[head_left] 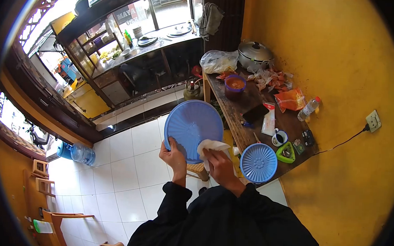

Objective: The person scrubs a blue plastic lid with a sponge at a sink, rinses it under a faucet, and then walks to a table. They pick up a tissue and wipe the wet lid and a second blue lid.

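A large round blue plastic container [193, 118] with ribs fanning across its surface is tilted up in front of me. My left hand [174, 160] grips its lower left rim, thumb on the near face. In my right hand [221, 167] is a white tissue [213, 145], pressed against the lower right of the container. The fingers of that hand are partly covered by the tissue. Close to my right hand, a smaller ribbed blue lid [258, 163] lies at the near edge of the wooden table [239, 114].
The table also bears a tub of red sauce [235, 84], a lidded pot [255, 55], a plastic bottle [309, 108], a cup of dark liquid [280, 137] and a green ashtray [286, 152]. A woven stool [198, 170] stands below the container. A yellow wall [353, 64] bounds the right.
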{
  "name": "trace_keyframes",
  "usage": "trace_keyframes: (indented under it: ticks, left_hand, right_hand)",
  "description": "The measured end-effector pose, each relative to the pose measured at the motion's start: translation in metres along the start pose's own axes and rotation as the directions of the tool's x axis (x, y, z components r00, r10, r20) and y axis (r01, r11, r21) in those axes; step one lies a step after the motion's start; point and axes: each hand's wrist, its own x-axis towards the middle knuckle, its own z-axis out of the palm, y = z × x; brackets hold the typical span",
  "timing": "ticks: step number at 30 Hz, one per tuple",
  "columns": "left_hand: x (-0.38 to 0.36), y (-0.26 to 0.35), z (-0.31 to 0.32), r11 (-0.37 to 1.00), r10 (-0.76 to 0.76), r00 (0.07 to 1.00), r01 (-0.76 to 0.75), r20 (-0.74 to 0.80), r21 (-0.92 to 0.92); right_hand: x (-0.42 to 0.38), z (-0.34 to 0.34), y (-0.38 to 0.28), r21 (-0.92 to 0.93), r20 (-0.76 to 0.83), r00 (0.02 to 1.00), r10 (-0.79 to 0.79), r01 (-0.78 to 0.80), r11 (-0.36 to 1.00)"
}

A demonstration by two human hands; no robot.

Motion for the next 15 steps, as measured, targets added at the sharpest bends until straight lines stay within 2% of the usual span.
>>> trace_keyframes:
  ticks: [2,4,6,7,8,9,10,12,14,15]
  left_hand:
    - [0.001,-0.003,0.001,1.0,0.009,1.0,-0.009,0.0,0.005]
    - [-0.004,-0.006,0.0,0.999,0.001,0.999,-0.003,0.045,0.038]
    - [-0.005,-0.005,0.0,0.999,0.018,0.998,-0.02,0.063,0.028]
    - [-0.007,-0.004,-0.002,0.995,-0.083,0.987,0.076,0.134,0.059]
    - [-0.008,-0.003,-0.002,0.982,-0.183,0.963,0.168,0.2,0.091]
    - [-0.011,-0.008,0.002,0.989,-0.148,0.961,0.147,0.233,0.019]
    - [-0.015,-0.007,0.004,0.989,-0.146,0.961,0.147,0.235,0.016]
    - [-0.021,-0.003,0.009,0.992,-0.127,0.946,0.118,0.3,0.049]
    - [-0.019,-0.002,0.009,0.987,-0.16,0.932,0.156,0.326,0.037]
    - [-0.015,-0.013,0.006,0.986,-0.168,0.935,0.16,0.311,0.053]
  right_hand:
    - [-0.002,-0.001,-0.005,0.044,0.104,0.993,-0.051,0.046,0.998]
    - [0.001,-0.005,-0.004,0.045,0.117,0.99,-0.083,0.078,0.996]
    - [0.013,-0.011,0.005,0.163,0.26,0.955,-0.14,0.099,0.982]
    - [0.023,-0.016,0.009,0.163,0.26,0.956,-0.136,0.095,0.982]
    - [0.04,-0.022,0.014,0.186,0.143,0.982,-0.12,0.092,0.978]
    - [0.055,-0.027,0.018,0.207,0.025,0.994,-0.103,0.095,0.974]
    - [0.064,-0.026,0.023,0.204,0.024,0.994,-0.104,0.097,0.974]
    - [0.075,-0.017,0.031,0.14,-0.148,0.989,-0.008,0.029,0.99]
    - [0.07,-0.006,0.018,0.171,-0.179,0.984,-0.011,0.043,0.984]
    - [0.062,-0.003,0.008,0.161,-0.095,0.992,-0.088,0.102,0.982]
